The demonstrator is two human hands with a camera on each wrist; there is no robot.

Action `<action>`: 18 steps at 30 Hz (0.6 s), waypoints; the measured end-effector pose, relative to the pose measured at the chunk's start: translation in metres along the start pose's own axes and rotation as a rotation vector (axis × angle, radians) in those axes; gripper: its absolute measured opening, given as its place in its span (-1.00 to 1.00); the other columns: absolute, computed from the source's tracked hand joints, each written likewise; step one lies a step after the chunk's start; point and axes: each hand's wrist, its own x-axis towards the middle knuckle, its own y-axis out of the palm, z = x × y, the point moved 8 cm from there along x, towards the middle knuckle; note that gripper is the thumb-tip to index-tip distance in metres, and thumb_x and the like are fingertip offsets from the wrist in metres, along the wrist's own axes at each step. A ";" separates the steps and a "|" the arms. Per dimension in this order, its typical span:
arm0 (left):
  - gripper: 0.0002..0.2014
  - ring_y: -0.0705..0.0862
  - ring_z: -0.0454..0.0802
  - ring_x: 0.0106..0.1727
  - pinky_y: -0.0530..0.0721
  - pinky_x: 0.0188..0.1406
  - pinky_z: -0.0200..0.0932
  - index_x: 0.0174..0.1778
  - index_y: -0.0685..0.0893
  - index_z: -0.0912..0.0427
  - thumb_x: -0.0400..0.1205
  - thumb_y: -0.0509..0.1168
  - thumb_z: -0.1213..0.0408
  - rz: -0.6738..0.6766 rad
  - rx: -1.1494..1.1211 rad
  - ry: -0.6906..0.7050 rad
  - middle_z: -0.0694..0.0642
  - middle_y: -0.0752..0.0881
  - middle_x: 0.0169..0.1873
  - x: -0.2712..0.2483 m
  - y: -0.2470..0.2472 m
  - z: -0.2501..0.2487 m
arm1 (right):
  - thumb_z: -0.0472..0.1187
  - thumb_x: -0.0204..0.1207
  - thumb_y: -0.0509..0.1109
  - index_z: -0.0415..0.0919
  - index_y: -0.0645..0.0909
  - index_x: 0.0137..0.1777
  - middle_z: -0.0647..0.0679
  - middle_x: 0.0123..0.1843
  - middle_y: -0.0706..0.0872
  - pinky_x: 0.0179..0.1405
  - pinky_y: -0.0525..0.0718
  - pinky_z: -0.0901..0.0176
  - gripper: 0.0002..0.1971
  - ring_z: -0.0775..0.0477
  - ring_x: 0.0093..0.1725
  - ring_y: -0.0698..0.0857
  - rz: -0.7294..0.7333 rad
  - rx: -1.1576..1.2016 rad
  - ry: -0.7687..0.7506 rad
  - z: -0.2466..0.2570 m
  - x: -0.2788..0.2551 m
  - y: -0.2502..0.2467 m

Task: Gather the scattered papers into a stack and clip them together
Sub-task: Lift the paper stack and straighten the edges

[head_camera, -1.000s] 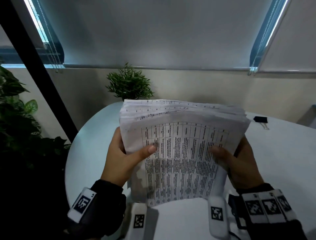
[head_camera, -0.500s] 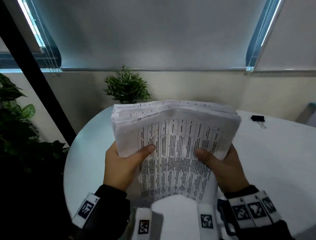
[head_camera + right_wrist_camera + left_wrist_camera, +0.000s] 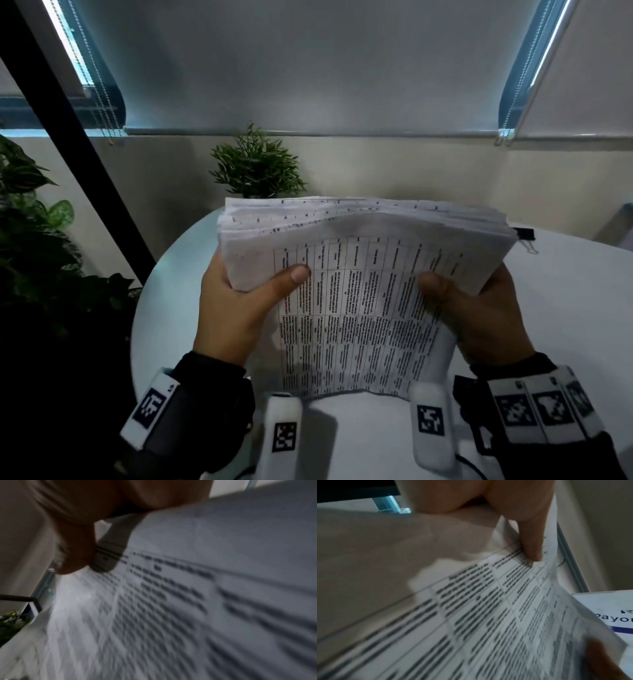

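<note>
Left hand [image 3: 236,308], right hand [image 3: 479,311] grasp paper stack [image 3: 359,308] side edges — binder clip [image 3: 525,236] beyond right corner.

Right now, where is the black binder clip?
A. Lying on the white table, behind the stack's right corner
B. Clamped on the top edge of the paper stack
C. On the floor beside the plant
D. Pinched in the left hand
A: the binder clip lies on the white table just past the right corner of the paper stack, while the left hand and right hand both hold the stack.

left hand [image 3: 236,308], right hand [image 3: 479,315], both hands gripping
</note>
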 end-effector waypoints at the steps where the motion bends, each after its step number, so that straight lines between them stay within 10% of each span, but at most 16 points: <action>1: -0.25 0.79 0.00 0.07 0.74 -0.12 -0.27 0.31 0.58 0.32 0.21 0.66 0.19 0.007 -0.014 -0.003 0.14 0.81 0.06 0.002 -0.002 0.001 | 0.19 -0.12 0.72 0.08 0.71 0.07 0.12 -0.05 0.83 -0.13 0.75 0.23 -0.33 0.07 -0.01 0.79 0.029 0.030 0.017 -0.001 0.000 -0.001; 3: -0.10 0.78 0.04 0.13 0.74 -0.07 -0.22 0.36 0.55 0.28 0.12 0.67 0.01 0.024 -0.025 -0.049 0.17 0.78 0.12 0.002 -0.001 0.006 | 0.26 -0.11 0.70 0.18 0.72 0.07 0.09 0.00 0.82 -0.08 0.74 0.22 -0.35 0.04 0.04 0.78 0.078 0.048 0.050 -0.006 -0.002 -0.001; 8: -0.47 0.82 -0.06 -0.04 0.73 -0.22 -0.33 0.05 0.72 0.12 0.16 0.66 0.32 0.029 -0.005 -0.076 -0.06 0.86 -0.13 -0.004 0.006 0.008 | 0.31 0.03 0.63 0.20 0.70 0.09 0.13 0.02 0.81 -0.04 0.73 0.22 -0.42 0.06 0.06 0.77 0.033 0.004 0.020 -0.004 -0.004 0.009; 13: -0.06 0.76 0.06 0.16 0.75 -0.04 -0.18 0.39 0.50 0.32 0.13 0.66 0.01 0.025 -0.049 -0.031 0.22 0.75 0.17 0.005 0.002 0.001 | 0.27 0.00 0.67 0.15 0.67 0.09 0.12 0.01 0.80 -0.01 0.74 0.13 -0.39 0.01 0.05 0.76 0.009 0.043 -0.035 0.006 0.005 -0.001; 18: -0.49 0.82 -0.08 -0.04 0.74 -0.19 -0.32 0.05 0.72 0.14 0.16 0.60 0.32 -0.008 -0.008 -0.091 -0.07 0.86 -0.13 -0.006 0.010 0.010 | 0.35 0.02 0.60 0.29 0.71 0.03 0.19 0.00 0.81 -0.06 0.71 0.30 -0.48 0.14 0.03 0.77 -0.012 -0.008 -0.007 -0.004 -0.002 0.007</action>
